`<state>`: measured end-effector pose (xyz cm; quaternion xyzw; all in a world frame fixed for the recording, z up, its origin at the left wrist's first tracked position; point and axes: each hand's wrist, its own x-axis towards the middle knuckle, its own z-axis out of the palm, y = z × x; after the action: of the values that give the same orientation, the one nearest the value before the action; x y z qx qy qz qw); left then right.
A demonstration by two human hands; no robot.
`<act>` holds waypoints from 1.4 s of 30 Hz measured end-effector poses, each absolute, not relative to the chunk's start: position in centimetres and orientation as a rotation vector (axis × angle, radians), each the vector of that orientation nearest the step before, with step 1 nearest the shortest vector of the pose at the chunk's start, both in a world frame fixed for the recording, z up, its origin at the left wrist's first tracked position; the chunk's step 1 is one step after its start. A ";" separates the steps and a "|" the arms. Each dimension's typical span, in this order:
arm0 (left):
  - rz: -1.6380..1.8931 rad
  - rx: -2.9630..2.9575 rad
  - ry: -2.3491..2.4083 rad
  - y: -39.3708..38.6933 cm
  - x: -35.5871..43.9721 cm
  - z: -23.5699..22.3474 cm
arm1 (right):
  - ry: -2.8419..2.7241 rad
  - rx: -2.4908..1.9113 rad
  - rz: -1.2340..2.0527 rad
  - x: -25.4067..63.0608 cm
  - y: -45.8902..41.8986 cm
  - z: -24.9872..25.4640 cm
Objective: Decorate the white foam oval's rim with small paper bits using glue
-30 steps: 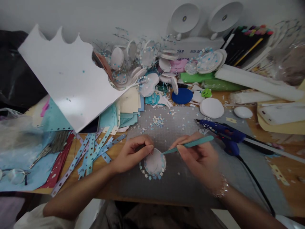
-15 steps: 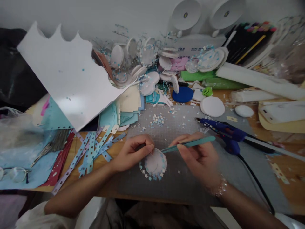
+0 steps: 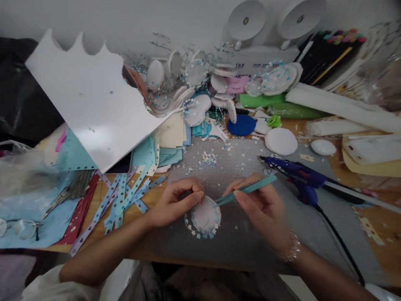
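A white foam disc [image 3: 205, 217] edged with small blue and white paper pieces lies on the grey cutting mat [image 3: 238, 238] near the table's front. My left hand [image 3: 175, 202] pinches its upper left rim with curled fingers. My right hand [image 3: 261, 205] grips teal tweezers [image 3: 247, 190], whose tip touches the disc's upper right edge.
A blue glue gun [image 3: 297, 175] with a black cord lies right of my hands. Punched paper strips [image 3: 125, 196] lie to the left, under a large white sheet [image 3: 90, 100]. Decorated discs [image 3: 194, 79] pile at the back. Loose confetti [image 3: 208, 159], glasses [image 3: 19, 228] and markers [image 3: 328, 54] are around.
The tweezers' tip has moved slightly down-left onto the disc's edge and the tweezers have tilted steeper. My left hand keeps its hold on the disc.
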<state>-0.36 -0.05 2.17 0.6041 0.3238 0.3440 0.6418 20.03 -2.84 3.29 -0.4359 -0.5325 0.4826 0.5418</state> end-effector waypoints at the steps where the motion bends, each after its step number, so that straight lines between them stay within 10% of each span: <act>1: 0.780 1.378 0.743 0.0 -0.3 2.2 | -1.269 -1.044 1.142 20.0 -2.8 3.3; 28: 0.768 1.439 0.725 0.0 -0.4 2.5 | -1.038 -1.103 1.424 20.4 -1.9 2.2; 42: 0.788 1.563 0.797 0.2 0.0 2.3 | -1.246 -1.285 0.887 21.7 0.4 0.6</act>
<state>0.02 0.17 2.30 0.6664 0.3400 0.3359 0.5722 21.73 0.44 0.62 -0.5407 -0.5244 0.3733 0.5415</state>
